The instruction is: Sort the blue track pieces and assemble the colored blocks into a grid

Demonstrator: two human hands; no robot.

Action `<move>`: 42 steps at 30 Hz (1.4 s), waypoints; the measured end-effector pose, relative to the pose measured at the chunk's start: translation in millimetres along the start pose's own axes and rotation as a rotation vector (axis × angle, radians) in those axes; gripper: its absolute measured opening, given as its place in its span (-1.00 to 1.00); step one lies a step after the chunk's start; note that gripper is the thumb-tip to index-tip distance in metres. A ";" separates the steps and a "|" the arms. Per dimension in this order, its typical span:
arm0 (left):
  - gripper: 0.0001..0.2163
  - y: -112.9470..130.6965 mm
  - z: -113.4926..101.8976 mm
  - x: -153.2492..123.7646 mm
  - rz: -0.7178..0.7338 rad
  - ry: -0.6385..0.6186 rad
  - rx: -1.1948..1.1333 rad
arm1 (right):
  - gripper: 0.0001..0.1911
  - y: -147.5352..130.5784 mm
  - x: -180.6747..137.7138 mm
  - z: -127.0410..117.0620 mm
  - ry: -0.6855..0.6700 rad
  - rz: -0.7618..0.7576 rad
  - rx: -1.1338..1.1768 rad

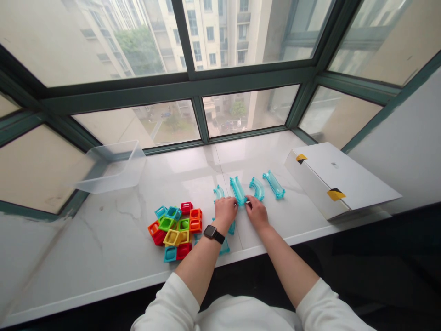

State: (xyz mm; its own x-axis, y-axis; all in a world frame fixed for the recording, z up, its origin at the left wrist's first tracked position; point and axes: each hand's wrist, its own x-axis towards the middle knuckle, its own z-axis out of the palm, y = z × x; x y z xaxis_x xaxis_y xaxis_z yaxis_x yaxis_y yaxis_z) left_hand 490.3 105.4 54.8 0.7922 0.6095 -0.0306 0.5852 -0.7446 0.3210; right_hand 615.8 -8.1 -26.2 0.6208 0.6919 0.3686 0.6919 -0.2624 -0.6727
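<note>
A straight translucent blue track piece (237, 190) lies on the white counter, its near end between my two hands. My left hand (226, 211), below a black watch, has its fingers closed at the left of that end. From the right, my right hand (257, 211) pinches the same end with thumb and forefinger. A curved blue track piece (257, 188) lies just beyond my right hand, and another straight track piece (274, 185) is farther right. Behind my left hand shows another curved track piece (218, 191). More blue pieces are partly hidden under my left forearm.
Several colourful toy blocks (177, 225) are heaped left of my left forearm. A clear plastic bin (113, 184) stands at the back left, a white box (344, 179) at the right. Green-framed windows (248, 78) rise behind the counter (113, 248), whose front edge is near me.
</note>
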 end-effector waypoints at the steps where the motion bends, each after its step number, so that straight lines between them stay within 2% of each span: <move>1: -0.86 0.0 -0.2 -0.1 0.001 -0.001 0.001 | -0.64 -0.3 -0.1 -0.4 -0.002 0.005 0.000; 16: -0.86 -0.9 -0.1 -1.3 -0.004 0.013 -0.029 | -0.64 -1.7 -1.3 -1.6 0.008 0.015 0.018; 22: -0.85 -15.4 -21.2 -15.0 -0.036 0.091 -0.065 | -0.64 -4.0 -5.7 -5.7 0.012 0.056 0.083; 25: -0.83 -31.2 -38.9 -37.6 -0.062 0.180 -0.174 | -0.67 -4.5 -13.6 -9.8 0.028 0.073 0.149; 29: -0.79 -49.6 -48.4 -92.5 -0.109 0.298 -0.402 | -0.76 -6.2 -27.2 -16.1 0.053 0.095 0.173; 32: -0.73 -58.3 -36.9 -144.0 -0.123 0.334 -0.453 | -0.82 -9.4 -37.1 -20.2 0.059 0.122 0.177; 36: -0.82 -65.1 -10.0 -198.3 -0.066 0.409 -0.472 | -0.84 -16.5 -47.8 -24.4 0.053 0.127 0.165; 39: -0.88 -67.0 4.1 -216.9 -0.066 0.437 -0.434 | -0.85 -24.5 -55.5 -26.9 0.042 0.119 0.154; 42: -0.87 -67.0 10.2 -220.4 -0.061 0.391 -0.423 | -0.84 -35.3 -65.9 -29.1 0.010 0.115 0.176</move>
State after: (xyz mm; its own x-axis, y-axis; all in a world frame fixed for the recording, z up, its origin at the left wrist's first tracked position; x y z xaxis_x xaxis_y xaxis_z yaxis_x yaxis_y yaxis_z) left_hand 278.3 18.2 30.4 0.5891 0.7632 0.2655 0.4439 -0.5802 0.6829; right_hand 561.2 -63.9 -8.1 0.6961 0.6574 0.2884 0.5418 -0.2175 -0.8119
